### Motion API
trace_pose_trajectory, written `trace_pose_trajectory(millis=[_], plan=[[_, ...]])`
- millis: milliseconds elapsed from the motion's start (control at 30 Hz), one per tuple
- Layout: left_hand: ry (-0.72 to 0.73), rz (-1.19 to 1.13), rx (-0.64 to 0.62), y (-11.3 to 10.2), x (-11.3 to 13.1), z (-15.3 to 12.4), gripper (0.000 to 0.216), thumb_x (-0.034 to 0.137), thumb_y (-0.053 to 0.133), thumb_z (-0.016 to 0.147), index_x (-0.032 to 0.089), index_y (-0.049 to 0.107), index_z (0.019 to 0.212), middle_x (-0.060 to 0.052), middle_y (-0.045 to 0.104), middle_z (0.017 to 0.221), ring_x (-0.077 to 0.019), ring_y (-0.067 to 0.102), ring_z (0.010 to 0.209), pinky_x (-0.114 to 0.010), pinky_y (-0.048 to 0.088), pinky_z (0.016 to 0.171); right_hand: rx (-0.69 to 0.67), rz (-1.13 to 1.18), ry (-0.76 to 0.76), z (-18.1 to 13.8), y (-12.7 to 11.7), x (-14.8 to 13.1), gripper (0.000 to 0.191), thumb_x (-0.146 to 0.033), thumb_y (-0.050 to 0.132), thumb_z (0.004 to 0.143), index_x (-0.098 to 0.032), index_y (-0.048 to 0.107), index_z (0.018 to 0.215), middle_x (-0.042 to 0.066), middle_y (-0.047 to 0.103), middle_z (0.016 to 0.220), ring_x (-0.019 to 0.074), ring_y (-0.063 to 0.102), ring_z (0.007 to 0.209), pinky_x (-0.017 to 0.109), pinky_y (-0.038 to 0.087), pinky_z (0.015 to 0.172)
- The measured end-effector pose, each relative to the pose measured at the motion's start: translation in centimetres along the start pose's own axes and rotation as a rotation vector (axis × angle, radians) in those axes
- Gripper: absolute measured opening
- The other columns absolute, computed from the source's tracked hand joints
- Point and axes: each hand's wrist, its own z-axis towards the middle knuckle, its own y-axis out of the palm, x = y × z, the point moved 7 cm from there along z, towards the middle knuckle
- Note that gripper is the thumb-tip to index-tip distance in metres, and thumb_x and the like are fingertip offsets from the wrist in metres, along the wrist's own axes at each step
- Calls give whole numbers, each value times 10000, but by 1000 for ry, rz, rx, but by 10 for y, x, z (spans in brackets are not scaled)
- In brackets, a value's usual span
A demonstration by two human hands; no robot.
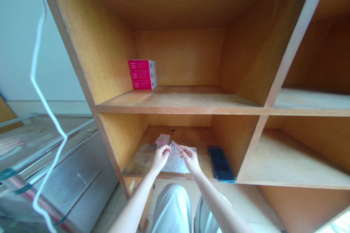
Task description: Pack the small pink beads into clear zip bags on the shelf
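Observation:
My left hand (160, 157) and my right hand (190, 158) are both inside the lower shelf compartment (191, 134) of a wooden shelving unit. Between them they pinch the top edge of a small clear plastic bag (175, 146) with a pink strip. More clear bags (177, 164) lie flat on the shelf board under my hands, and another small bag (162, 139) lies just behind my left hand. What the held bag contains is too small to make out.
A stack of three pink boxes (143, 74) stands at the back left of the upper shelf (177, 103). A dark phone (221, 164) lies at the right of the lower compartment. A metal table (49, 160) stands to the left; a white cable (41, 91) hangs in front.

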Motion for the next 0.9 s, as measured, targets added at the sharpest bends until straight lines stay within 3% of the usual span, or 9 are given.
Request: trace_pose_trajectory(millis=[233, 500, 700, 900], plan=[[72, 15, -20, 8, 17, -3, 139, 277, 571, 682, 188, 605, 580, -66, 617, 806, -206, 546, 891, -329, 389, 854, -95, -212, -135, -5, 10, -1, 279, -392, 510, 780, -204, 698, 864, 79, 672, 887, 218, 601, 850, 289, 479, 662], [87, 76, -94, 12, 10, -2, 113, 216, 576, 682, 189, 602, 575, -77, 616, 920, -210, 540, 951, -374, 363, 905, -137, -259, -121, -9, 10, 2, 252, -338, 502, 784, -207, 695, 880, 84, 663, 923, 217, 593, 884, 269, 469, 634], [134, 203, -124, 13, 9, -1, 130, 147, 551, 662, 197, 605, 556, -66, 619, 886, -204, 559, 921, -368, 382, 882, -185, -431, -177, -7, 13, 1, 226, -270, 522, 761, -190, 678, 903, 78, 655, 878, 183, 609, 745, 267, 466, 626], [162, 297, -131, 15, 12, 1, 124, 125, 544, 641, 186, 576, 538, -60, 619, 854, -197, 557, 875, -365, 394, 857, -205, -578, -239, -5, 20, -3, 202, -136, 523, 710, -178, 668, 844, 57, 664, 824, 172, 596, 729, 266, 451, 685]])
